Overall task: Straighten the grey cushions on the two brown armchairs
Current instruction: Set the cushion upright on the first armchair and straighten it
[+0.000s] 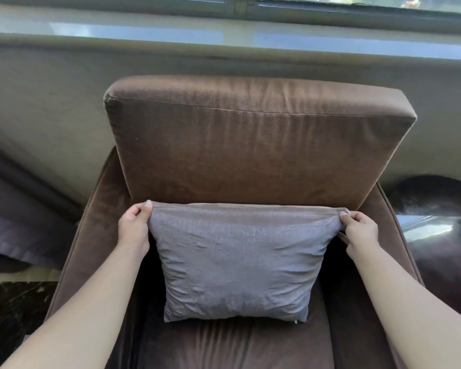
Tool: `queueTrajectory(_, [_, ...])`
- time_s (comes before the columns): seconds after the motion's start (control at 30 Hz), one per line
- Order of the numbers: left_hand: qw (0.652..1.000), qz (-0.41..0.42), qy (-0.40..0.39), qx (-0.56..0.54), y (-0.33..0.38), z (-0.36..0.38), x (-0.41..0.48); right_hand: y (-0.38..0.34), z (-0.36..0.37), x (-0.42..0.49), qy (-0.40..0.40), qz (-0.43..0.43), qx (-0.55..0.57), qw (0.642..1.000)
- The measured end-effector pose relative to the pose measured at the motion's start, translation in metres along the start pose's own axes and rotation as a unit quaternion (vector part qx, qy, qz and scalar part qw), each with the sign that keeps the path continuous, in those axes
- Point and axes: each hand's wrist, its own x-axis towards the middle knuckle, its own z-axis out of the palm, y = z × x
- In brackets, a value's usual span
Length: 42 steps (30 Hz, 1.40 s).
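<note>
Beneath a window sill (224,35) and a pale wall, 1 brown armchair (250,145) is viewed from above. On its seat the grey cushion (237,259) is stood upright, leaned against the backrest and roughly centred between the 2 armrests, its cover lightly wrinkled. Its 2 top corners are pinched: the left grip (133,227) is clamped on the upper left corner and the right grip (359,230) on the upper right corner. The step in hand is judged to be the squaring of this cushion on this chair; its top edge is drawn nearly level. Next, a gentle release is called for, so that the cushion is not tipped forward, and the 2nd armchair, not shown, must then be attended to. A dark marbled desk (14,315) is seen at lower left, and a glossy dark object (442,222) at right.
</note>
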Motion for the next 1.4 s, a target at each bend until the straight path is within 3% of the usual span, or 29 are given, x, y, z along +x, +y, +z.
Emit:
queueTrajectory(0.17, [0.999, -0.002, 0.010, 0.043, 0.009, 0.001, 0.001, 0.000, 0.015, -0.001, 0.013, 0.031, 0.048, 0.998])
queueTrajectory(0.23, [0.993, 0.054, 0.005, 0.107, 0.023, 0.004, 0.001, 0.001, 0.017, -0.002, 0.005, 0.037, 0.052, 0.998])
queueTrajectory(0.3, [0.963, 0.130, -0.023, 0.234, 0.035, 0.014, -0.003, 0.006, 0.014, -0.003, -0.003, 0.034, 0.053, 0.998])
queueTrajectory(0.43, [0.811, 0.227, -0.130, 0.524, 0.038, 0.072, -0.029, 0.033, 0.002, -0.011, -0.024, 0.026, 0.038, 0.999])
queueTrajectory(0.53, [0.687, 0.243, -0.179, 0.661, 0.022, 0.131, -0.057, 0.062, -0.008, -0.018, -0.046, 0.035, 0.007, 0.998])
queueTrajectory(0.6, [0.642, 0.249, -0.218, 0.691, 0.009, 0.167, -0.076, 0.082, -0.015, -0.024, -0.060, 0.047, -0.008, 0.997])
queueTrajectory(0.7, [0.642, 0.241, -0.322, 0.652, -0.010, 0.222, -0.105, 0.113, -0.025, -0.034, -0.083, 0.043, -0.052, 0.994])
queueTrajectory(0.8, [0.612, 0.252, -0.384, 0.644, -0.029, 0.275, -0.129, 0.154, -0.037, -0.039, -0.087, 0.068, -0.097, 0.989])
queueTrajectory(0.93, [0.594, 0.290, -0.370, 0.653, -0.061, 0.324, -0.143, 0.211, -0.053, -0.043, -0.050, 0.135, -0.125, 0.982])
queueTrajectory(1.0, [0.598, 0.298, -0.369, 0.646, -0.071, 0.338, -0.144, 0.236, -0.061, -0.050, -0.064, 0.155, -0.144, 0.975])
queueTrajectory(1.13, [0.571, 0.341, -0.400, 0.631, -0.079, 0.358, -0.142, 0.271, -0.068, -0.066, -0.104, 0.179, -0.180, 0.962])
queueTrajectory(1.27, [0.558, 0.371, -0.418, 0.613, -0.076, 0.364, -0.129, 0.278, -0.067, -0.063, -0.105, 0.159, -0.229, 0.955])
queueTrajectory(1.4, [0.571, 0.385, -0.438, 0.578, -0.075, 0.365, -0.117, 0.273, -0.065, -0.055, -0.129, 0.107, -0.316, 0.934])
